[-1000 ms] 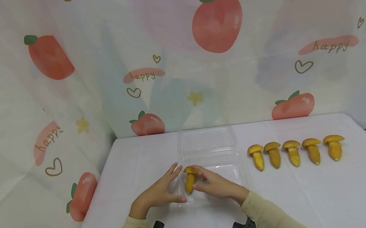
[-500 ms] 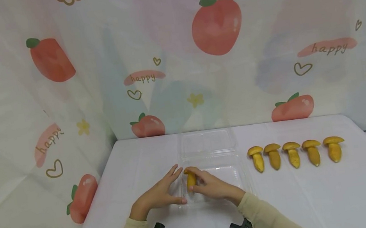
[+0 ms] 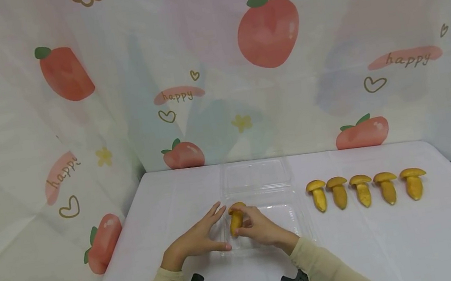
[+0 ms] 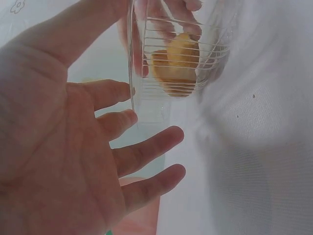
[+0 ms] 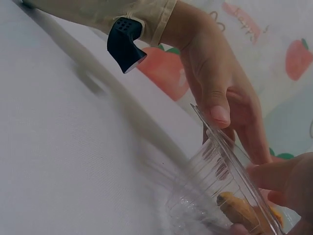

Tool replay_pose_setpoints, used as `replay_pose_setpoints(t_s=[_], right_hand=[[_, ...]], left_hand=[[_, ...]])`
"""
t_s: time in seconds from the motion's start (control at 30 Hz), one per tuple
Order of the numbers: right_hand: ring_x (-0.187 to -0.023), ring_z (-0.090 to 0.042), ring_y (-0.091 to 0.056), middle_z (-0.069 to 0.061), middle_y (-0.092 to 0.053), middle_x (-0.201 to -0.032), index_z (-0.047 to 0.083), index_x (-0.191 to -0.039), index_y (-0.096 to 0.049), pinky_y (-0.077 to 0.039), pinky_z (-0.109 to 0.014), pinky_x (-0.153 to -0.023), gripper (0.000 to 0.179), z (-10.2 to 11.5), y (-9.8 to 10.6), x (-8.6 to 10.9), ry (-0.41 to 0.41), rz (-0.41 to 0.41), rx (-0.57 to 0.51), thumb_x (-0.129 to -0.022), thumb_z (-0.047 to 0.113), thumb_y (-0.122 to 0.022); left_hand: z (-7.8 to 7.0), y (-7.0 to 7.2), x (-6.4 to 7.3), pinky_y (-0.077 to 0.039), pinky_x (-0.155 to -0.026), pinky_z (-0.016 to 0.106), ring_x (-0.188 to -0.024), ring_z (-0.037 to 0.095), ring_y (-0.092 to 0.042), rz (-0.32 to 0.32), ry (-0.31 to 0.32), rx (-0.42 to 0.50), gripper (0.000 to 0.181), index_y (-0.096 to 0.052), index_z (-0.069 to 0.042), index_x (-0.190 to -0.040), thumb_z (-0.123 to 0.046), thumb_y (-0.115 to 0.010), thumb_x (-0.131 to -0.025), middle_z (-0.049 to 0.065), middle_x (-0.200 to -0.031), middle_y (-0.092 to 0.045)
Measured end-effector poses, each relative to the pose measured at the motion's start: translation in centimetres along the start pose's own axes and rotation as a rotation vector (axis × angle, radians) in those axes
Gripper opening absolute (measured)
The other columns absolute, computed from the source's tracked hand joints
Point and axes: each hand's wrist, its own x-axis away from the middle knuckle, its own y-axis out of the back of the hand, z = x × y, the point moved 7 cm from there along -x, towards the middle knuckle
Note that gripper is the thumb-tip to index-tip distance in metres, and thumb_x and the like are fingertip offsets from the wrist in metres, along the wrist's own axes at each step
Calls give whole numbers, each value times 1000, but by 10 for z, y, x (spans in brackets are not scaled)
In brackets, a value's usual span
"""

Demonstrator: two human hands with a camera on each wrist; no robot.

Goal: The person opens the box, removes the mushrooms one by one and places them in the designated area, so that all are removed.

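A clear plastic clamshell box (image 3: 282,214) lies with its lid folded back on the white table. Inside it, near the left wall, is a yellow-brown mushroom (image 3: 236,225), cap away from me and stem toward me. My right hand (image 3: 265,229) reaches over the box and pinches this mushroom between thumb and fingers. In the left wrist view the mushroom (image 4: 178,66) shows through the ribbed wall. My left hand (image 3: 192,240) is spread at the box's left side, its fingers straight. Some of its fingertips (image 4: 128,116) touch the rim.
Several similar mushrooms (image 3: 363,190) lie in a row to the right of the box, caps away from me. The clear lid (image 3: 255,175) lies behind the box. A patterned cloth wall (image 3: 221,112) stands behind the table and along its left side.
My right hand has shifted slightly left over the mushroom and closed further around it; the mushroom has moved only a little. My left hand keeps its place by the box.
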Motion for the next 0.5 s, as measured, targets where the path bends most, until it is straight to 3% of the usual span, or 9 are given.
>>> replay_pose_setpoints(t_s=[0.2, 0.4, 0.5], right_hand=[[-122, -47, -59, -31, -47, -146, -7, -146, -43, -52, -55, -103, 57, 1, -4, -4, -9, 19, -65, -95, 4, -66], [-112, -33, -63, -28, -57, -138, -8, -147, -45, -55, -43, -98, 59, -2, -5, -6, -84, 14, -78, -96, 10, -68], [-111, -32, -62, -26, -58, -139, -7, -145, -49, -54, -46, -98, 55, -3, -3, -6, -95, 1, -70, -97, 13, -67]], left_hand=[[0, 1, 0, -25, -121, 64, -157, 40, -15, -7, 5, 1, 104, -20, -12, -163, -39, -83, -84, 14, -172, -6], [1, 0, -1, -26, -121, 64, -157, 39, -15, -6, 7, -2, 103, -20, -13, -163, -38, -82, -84, 13, -172, -6], [1, 0, -1, -26, -121, 63, -157, 39, -15, -3, 11, 0, 104, -20, -12, -163, -38, -82, -84, 13, -172, -6]])
